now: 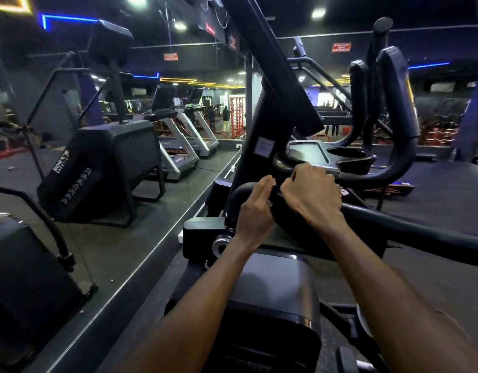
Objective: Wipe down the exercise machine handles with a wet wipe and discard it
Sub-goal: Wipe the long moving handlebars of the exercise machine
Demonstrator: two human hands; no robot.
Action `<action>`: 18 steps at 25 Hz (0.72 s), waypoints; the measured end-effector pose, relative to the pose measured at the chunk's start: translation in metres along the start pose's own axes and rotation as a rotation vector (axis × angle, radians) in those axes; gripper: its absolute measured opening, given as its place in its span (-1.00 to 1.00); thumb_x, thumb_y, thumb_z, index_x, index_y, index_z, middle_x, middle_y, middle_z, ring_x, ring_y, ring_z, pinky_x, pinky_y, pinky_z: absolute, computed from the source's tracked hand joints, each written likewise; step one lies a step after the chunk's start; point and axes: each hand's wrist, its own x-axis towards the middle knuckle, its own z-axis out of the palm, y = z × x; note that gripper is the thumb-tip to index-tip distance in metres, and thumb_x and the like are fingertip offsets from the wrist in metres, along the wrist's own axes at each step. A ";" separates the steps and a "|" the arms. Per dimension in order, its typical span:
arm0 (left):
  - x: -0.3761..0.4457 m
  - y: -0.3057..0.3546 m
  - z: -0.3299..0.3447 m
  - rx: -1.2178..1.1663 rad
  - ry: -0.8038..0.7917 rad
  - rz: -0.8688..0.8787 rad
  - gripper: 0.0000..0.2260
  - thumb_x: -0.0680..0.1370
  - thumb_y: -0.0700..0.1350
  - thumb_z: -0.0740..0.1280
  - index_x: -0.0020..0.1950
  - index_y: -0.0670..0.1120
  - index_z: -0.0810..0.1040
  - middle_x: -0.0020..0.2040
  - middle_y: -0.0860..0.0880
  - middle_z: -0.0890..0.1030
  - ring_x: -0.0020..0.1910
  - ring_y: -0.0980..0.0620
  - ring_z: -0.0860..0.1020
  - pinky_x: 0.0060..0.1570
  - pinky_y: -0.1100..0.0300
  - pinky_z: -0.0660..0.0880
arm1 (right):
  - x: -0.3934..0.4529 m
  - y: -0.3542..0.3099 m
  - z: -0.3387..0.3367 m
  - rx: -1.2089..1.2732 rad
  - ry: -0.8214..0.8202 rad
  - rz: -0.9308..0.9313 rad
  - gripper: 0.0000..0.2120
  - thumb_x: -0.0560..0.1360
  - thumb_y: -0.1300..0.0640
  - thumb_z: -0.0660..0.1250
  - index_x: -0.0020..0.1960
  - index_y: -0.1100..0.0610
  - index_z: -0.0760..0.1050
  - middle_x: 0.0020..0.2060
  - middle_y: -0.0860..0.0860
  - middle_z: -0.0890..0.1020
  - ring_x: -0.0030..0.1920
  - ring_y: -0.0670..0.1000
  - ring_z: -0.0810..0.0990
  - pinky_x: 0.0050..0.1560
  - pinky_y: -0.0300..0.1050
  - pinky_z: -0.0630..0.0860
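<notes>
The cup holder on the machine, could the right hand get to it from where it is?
Probably yes. The right hand is curled by the black handle bar, and the cup holder sits just beyond it, open on top, with nothing visible between them.

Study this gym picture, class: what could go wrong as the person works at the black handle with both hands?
Both hands, left hand and right hand, crowd one spot on the handle, so the long stretch rightward may go unwiped. No wipe is visible against the dark handle; it might slip unnoticed.

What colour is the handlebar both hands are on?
Black handlebar, seen in the head view.
</notes>
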 end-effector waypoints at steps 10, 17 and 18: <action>-0.001 -0.054 0.010 -0.056 0.060 -0.551 -0.61 0.43 -0.39 0.22 0.25 -0.24 0.51 0.17 -0.20 0.60 0.16 -0.19 0.57 0.19 0.05 0.50 | 0.002 -0.008 0.020 -0.133 0.076 -0.059 -0.78 0.42 0.05 0.19 -0.12 0.14 0.56 -0.13 0.18 0.65 -0.12 0.29 0.61 -0.20 0.02 0.29; -0.001 -0.041 0.004 -0.508 0.243 -0.897 -0.55 0.54 -0.36 0.03 0.38 -0.10 0.38 -0.12 -0.11 0.64 -0.52 -0.02 0.62 -0.57 0.20 0.49 | 0.002 -0.007 0.024 -0.151 0.106 -0.068 -0.74 0.42 0.00 0.20 -0.09 0.13 0.58 -0.13 0.17 0.66 -0.12 0.27 0.61 -0.21 0.00 0.28; 0.009 -0.034 0.003 -0.516 0.251 -0.812 -0.57 0.54 -0.33 0.03 0.37 -0.10 0.38 -0.12 -0.08 0.66 -0.53 0.00 0.61 -0.58 0.22 0.47 | 0.002 -0.007 0.024 -0.148 0.106 -0.066 -0.73 0.41 -0.01 0.19 -0.09 0.13 0.58 -0.12 0.17 0.66 -0.12 0.27 0.61 -0.21 0.00 0.28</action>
